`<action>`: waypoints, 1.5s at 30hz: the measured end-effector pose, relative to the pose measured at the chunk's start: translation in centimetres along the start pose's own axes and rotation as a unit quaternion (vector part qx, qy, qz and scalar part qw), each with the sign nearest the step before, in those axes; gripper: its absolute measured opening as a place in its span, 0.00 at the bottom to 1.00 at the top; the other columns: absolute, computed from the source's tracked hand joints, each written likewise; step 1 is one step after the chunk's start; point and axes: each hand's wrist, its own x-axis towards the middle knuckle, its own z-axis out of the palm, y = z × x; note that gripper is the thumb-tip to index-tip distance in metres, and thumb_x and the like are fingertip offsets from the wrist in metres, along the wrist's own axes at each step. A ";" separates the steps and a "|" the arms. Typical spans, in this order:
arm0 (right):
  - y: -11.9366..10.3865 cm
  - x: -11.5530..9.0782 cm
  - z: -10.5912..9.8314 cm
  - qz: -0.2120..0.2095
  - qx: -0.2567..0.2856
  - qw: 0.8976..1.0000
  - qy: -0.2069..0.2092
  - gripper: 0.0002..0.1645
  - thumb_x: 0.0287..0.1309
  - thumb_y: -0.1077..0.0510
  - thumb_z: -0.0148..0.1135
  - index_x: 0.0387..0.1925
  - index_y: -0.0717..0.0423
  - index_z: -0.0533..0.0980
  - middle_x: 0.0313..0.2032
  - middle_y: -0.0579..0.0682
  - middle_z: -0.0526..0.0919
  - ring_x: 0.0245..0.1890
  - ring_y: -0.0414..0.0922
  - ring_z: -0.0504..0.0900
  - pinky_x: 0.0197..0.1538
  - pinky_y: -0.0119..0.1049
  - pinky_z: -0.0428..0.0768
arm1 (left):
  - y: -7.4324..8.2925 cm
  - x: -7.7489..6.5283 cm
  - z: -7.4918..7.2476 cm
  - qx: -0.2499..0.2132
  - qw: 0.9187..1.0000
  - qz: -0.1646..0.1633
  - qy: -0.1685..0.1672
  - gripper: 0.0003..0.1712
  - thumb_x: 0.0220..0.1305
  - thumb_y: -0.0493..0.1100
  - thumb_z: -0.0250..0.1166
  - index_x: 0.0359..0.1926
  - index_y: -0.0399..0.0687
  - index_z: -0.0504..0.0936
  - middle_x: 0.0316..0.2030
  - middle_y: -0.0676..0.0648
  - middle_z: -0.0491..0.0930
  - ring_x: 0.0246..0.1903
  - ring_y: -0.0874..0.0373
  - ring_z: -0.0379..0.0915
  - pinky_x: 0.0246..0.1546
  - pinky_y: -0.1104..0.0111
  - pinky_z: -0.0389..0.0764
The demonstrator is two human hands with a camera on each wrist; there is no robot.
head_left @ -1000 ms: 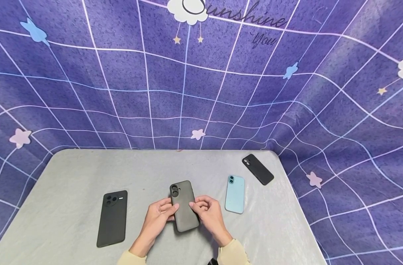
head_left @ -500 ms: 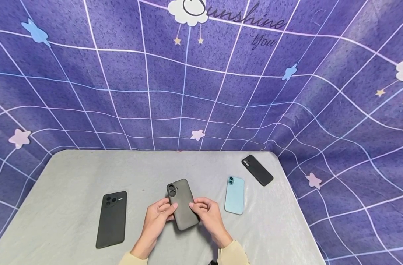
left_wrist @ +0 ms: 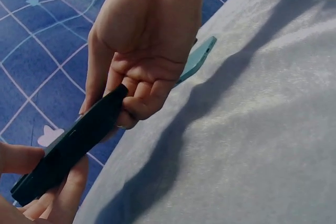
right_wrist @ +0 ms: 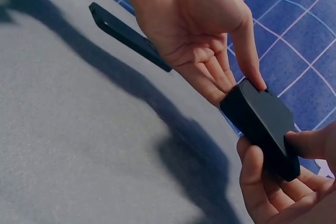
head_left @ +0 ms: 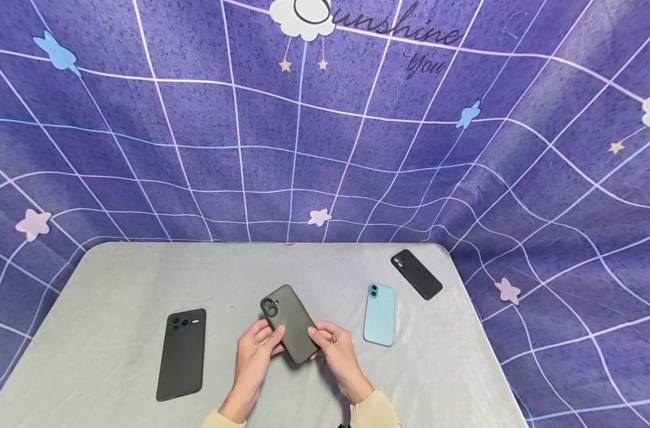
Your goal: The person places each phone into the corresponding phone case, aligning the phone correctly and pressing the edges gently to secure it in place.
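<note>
Between both hands a dark grey phone case [head_left: 294, 326] is held above the table, its camera cutouts at the upper left. The left hand [head_left: 254, 355] pinches its left edge, thumb on the back face and fingers beneath. On the opposite edge the right hand [head_left: 338, 358] grips it the same way. In the left wrist view the case [left_wrist: 73, 142] appears edge-on, dark and thick. The right wrist view shows a lower corner of the case [right_wrist: 260, 124] with both thumbs on it. Whether a phone sits inside cannot be told.
A light blue phone [head_left: 379, 315] lies right of the hands. Behind it, a black phone case [head_left: 416, 274] rests near the far right corner. To the left lies a black phone [head_left: 181, 355] with a round camera area. A grey cloth covers the table [head_left: 116, 285]; a purple patterned curtain [head_left: 271, 148] hangs behind.
The grey phone case has turned counterclockwise, its camera end swinging to the left and its lower end rising slightly. Both hands keep their hold and have shifted little.
</note>
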 end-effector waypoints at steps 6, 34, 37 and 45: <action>-0.1 0.0 -0.6 0.006 -0.009 1.000 -0.001 0.18 0.72 0.59 0.69 0.51 0.72 0.82 0.36 0.51 0.91 0.28 0.37 0.85 0.32 0.29 0.84 | -0.2 -0.2 0.0 -0.007 1.000 -0.005 -0.023 0.24 0.75 0.35 0.68 0.64 0.26 0.73 0.52 0.32 0.86 0.44 0.60 0.88 0.43 0.67 0.91; -1.2 0.7 -6.1 0.010 -0.076 0.982 -0.173 0.19 0.74 0.60 0.65 0.55 0.74 0.81 0.36 0.40 0.91 0.34 0.31 0.85 0.37 0.24 0.79 | 1.2 0.6 -3.1 0.067 0.991 -0.012 -0.112 0.26 0.83 0.46 0.60 0.60 0.22 0.79 0.38 0.36 0.88 0.31 0.50 0.89 0.37 0.60 0.92; -1.3 0.8 -6.5 0.007 -0.092 0.976 -0.197 0.18 0.74 0.61 0.65 0.53 0.74 0.83 0.36 0.39 0.91 0.34 0.30 0.82 0.37 0.24 0.76 | 1.2 0.6 -3.4 0.096 0.985 -0.020 -0.143 0.29 0.85 0.50 0.57 0.58 0.22 0.80 0.34 0.37 0.87 0.28 0.49 0.88 0.34 0.59 0.92; -1.6 0.7 -6.7 0.021 -0.139 0.963 -0.231 0.17 0.72 0.59 0.68 0.51 0.71 0.85 0.29 0.37 0.85 0.27 0.32 0.73 0.32 0.25 0.72 | 0.7 0.3 -3.5 0.207 0.969 0.002 -0.135 0.24 0.82 0.57 0.59 0.41 0.43 0.90 0.31 0.50 0.87 0.36 0.62 0.79 0.48 0.71 0.79</action>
